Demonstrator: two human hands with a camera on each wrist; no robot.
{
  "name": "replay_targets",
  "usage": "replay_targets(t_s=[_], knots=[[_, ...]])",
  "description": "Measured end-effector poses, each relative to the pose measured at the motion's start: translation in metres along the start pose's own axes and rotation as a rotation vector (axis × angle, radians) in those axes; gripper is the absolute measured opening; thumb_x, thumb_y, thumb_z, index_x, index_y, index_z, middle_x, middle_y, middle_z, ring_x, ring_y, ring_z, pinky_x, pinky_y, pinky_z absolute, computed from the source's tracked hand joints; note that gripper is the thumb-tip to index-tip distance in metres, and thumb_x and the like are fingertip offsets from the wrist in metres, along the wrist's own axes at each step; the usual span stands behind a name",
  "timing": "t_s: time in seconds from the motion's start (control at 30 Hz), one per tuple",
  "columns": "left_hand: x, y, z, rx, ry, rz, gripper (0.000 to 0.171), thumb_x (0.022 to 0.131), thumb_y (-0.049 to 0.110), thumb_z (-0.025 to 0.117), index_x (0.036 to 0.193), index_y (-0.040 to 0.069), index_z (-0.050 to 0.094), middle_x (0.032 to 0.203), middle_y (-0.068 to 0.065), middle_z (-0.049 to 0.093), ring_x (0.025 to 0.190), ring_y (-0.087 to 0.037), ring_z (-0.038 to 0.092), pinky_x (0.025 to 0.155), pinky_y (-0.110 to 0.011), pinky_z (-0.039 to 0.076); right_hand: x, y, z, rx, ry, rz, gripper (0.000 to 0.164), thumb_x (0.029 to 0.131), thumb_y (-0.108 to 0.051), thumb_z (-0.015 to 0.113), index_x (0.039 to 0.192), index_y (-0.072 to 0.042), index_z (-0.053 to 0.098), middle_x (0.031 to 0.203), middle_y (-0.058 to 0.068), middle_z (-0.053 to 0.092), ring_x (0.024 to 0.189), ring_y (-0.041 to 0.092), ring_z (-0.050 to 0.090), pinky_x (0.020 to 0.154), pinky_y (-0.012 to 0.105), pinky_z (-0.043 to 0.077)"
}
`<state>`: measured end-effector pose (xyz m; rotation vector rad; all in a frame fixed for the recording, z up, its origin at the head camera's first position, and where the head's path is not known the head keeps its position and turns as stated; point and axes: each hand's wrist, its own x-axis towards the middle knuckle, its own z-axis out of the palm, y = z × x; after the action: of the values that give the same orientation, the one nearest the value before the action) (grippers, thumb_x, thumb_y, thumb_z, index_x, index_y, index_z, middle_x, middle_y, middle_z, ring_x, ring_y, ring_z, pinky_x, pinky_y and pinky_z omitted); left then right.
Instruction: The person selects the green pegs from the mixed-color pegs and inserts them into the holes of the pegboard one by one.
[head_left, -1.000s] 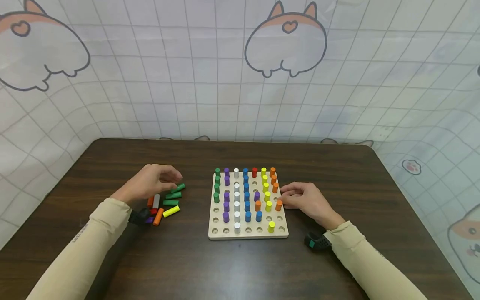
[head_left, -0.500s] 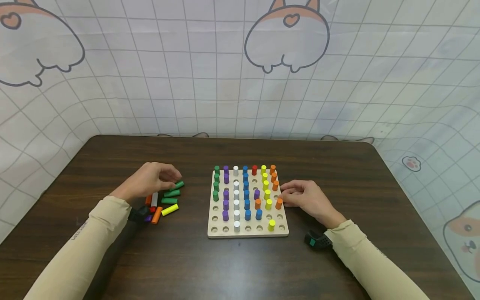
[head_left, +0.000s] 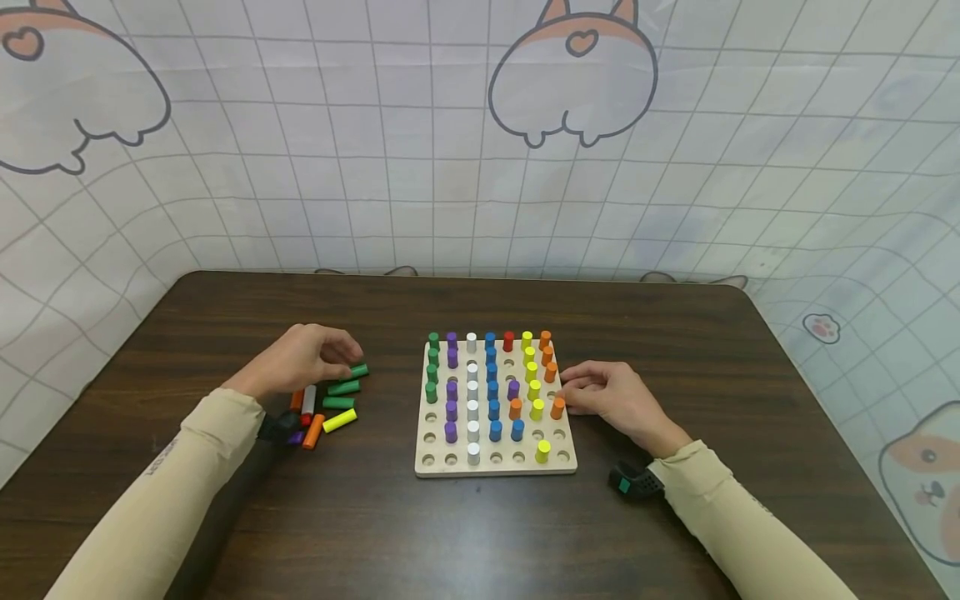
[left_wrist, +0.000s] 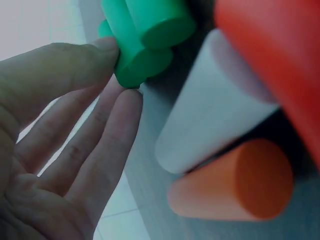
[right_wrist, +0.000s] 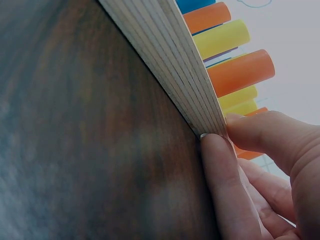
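My left hand (head_left: 300, 362) is at the left of the table, its thumb and a fingertip pinching the end of a green peg (head_left: 360, 370). In the left wrist view that thumb partly covers the peg, and other green pegs (left_wrist: 160, 30) lie against it. A square wooden pegboard (head_left: 441, 447) carries columns of green, purple, white, blue, yellow and orange pegs, plus one red peg (head_left: 508, 341). At its right edge, my right hand (head_left: 618, 404) grips the board. The right wrist view has the thumb on the top face and a finger against the layered side (right_wrist: 175, 75).
Beside the left hand lie loose pegs: a yellow peg (head_left: 340, 420), an orange peg (head_left: 313, 432), a white peg (head_left: 308, 400) and several others. A dark wooden table (head_left: 480, 533) lies beneath, with a patterned white cloth (head_left: 450, 167) hanging behind it.
Both hands keep their places at the green peg and the board. The head view has tipped slightly; no peg has visibly moved.
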<state>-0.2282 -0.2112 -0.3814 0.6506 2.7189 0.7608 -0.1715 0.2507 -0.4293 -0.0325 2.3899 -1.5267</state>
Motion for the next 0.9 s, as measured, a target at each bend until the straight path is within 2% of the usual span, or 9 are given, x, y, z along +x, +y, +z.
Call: replay_targets(t_s=[0.4,0.7,0.9], knots=[[0.008,0.005,0.003,0.032,-0.025,0.009,0.024,0.093,0.005,0.075,0.117,0.004,0.073,0.114,-0.014,0.076,0.102,-0.027,0.074,0.092,-0.046,0.063,0.0,0.001,0.0,-0.008,-0.008,-0.009,0.044,0.094,-0.026,0.078,0.129,-0.003,0.067,0.117,0.015,0.077,0.095,0.016,0.078,0.087,0.034,0.065],[0.015,0.009,0.006,0.065,-0.05,0.039,0.024,0.093,0.005,0.075,0.117,0.004,0.074,0.11,-0.012,0.077,0.096,-0.022,0.073,0.088,-0.042,0.063,0.001,0.001,0.0,-0.019,-0.004,-0.009,0.042,0.094,-0.026,0.077,0.128,-0.004,0.068,0.114,0.013,0.078,0.094,0.015,0.078,0.087,0.034,0.065],[0.016,0.011,0.004,0.091,-0.038,0.036,0.024,0.093,0.006,0.074,0.117,0.005,0.074,0.109,-0.01,0.078,0.095,-0.02,0.073,0.086,-0.041,0.063,0.001,0.001,0.0,-0.031,0.003,-0.006,0.042,0.093,-0.025,0.079,0.127,-0.004,0.068,0.109,0.01,0.079,0.093,0.014,0.078,0.087,0.034,0.065]])
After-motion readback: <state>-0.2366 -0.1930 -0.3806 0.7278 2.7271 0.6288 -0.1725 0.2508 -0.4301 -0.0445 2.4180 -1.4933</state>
